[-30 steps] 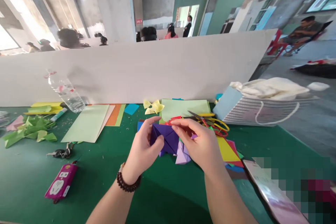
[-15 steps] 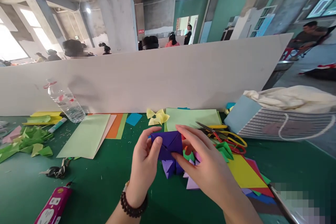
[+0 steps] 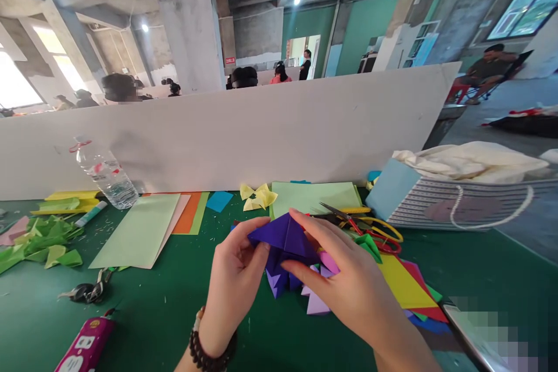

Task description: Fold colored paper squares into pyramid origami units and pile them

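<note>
Across the green tabletop (image 3: 131, 331), a striped paper bag (image 3: 453, 209) sits far right and a pale green sheet (image 3: 135, 229) lies left. Near the middle, I have the left hand (image 3: 238, 279) and right hand (image 3: 344, 293) pinching a folded purple paper (image 3: 283, 238) between their fingertips, just over some lilac folded pieces (image 3: 316, 302). Scissors (image 3: 349, 218) lie just beyond the right hand.

1 L hand (image 3: 235, 279), 1 R hand (image 3: 344, 293), 1 btl (image 3: 104, 177), 1 scissors (image 3: 337, 213)
</note>
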Tool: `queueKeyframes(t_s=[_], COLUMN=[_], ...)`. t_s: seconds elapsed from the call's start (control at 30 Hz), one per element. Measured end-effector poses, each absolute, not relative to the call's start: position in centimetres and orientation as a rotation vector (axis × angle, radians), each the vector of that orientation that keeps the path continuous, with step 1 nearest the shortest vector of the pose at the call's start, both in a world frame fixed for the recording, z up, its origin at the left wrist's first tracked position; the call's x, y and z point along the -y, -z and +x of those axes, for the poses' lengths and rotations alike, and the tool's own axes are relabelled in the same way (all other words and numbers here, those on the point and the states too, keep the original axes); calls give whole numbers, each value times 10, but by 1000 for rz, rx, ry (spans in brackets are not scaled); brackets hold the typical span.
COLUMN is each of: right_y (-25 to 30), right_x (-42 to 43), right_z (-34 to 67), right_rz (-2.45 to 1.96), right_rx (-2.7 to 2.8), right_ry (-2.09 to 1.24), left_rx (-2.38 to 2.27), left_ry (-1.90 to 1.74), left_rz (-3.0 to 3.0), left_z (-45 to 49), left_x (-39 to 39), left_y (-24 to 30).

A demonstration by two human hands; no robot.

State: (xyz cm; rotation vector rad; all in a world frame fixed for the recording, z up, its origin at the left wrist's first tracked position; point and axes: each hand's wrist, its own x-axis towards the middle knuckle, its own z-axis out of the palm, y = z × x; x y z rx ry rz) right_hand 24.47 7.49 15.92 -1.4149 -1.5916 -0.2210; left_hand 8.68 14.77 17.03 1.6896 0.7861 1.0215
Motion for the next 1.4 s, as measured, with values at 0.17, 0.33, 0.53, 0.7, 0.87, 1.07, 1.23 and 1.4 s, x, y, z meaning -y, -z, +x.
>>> queueKeyframes(t_s=[0.17,0.33,0.53,0.7,0.87,1.07,1.23,1.4], right_y=[-164,-166,-166,-171,-169,-168,-169,-163], right_x=[-69,-73,-77,-69,-71,-70,-69,-72], right_z=[251,254,251,242,235,237,238,239], right_rz=[-1366,-1442,-1506,-1271,-1166,-1242,-1274,-1319], right_rx=[1592,1452,1413,1491,1651,1681,1692,1682], right_ry=[240,178,82,161,236,330,300,261], left_rx=[-843,-875,-908,-914,-838,-789,-717,-737], left_ry=[-979,-1016,-1125,-1095,-1075,-1076,-978,-971], left_rz=[1746,1773,1794,1802,1703,1692,1797,1858], left_z=[86,87,90,92,92,88,85,84], left_x=[-147,-149,-149,-150,-149,-144,-139,-137], left_y=[-171,-170,-167,-163,-162,-166,-174,-177])
